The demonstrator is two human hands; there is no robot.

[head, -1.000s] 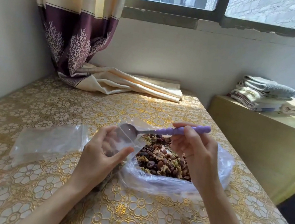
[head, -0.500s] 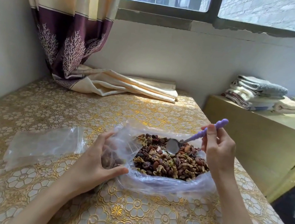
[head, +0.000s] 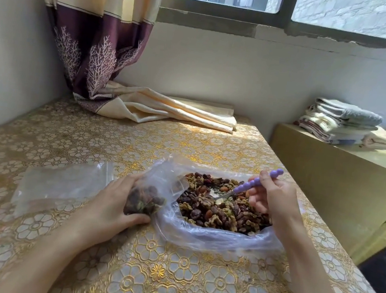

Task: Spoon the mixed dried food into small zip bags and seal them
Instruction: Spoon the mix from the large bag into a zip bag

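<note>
The left hand point(head: 109, 205) gripped a small zip bag point(head: 150, 196) — partly filled, mouth up — resting on the table point(head: 171, 277) against the big bag's point(head: 212, 236) left edge. The right hand point(head: 275, 200) pinched the purple spoon point(head: 253, 185), its bowl apparently sunk in the dried food point(head: 218, 208) inside the big bag. Spare empty bags point(head: 61, 183) lay flat just left of the left hand.

I'm looking into a home room: a table in a gold floral tablecloth point(head: 90, 138), a drawn curtain point(head: 98, 37) far left, folded towels point(head: 340, 123) far right.
</note>
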